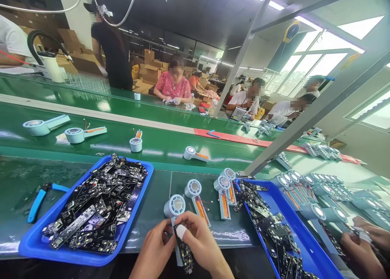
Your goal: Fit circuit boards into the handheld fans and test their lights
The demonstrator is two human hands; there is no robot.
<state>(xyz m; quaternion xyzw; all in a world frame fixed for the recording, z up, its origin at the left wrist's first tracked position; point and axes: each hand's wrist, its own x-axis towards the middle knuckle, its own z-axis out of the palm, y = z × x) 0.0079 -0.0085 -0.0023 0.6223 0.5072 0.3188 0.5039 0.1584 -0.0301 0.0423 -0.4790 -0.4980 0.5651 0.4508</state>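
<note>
Left hand (152,248) and right hand (201,242) grip tight.
Left holds a pale blue fan (174,205); right pinches a black circuit board (183,250).

No readable text, labels, brands or numbers; everything too small or blurred.

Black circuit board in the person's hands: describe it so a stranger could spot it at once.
On the green workbench, find two blue trays heaped with black boards. Between them, the left hand and right hand hold one board against a pale blue fan's handle. Unlike the others, it is in hand.
</note>
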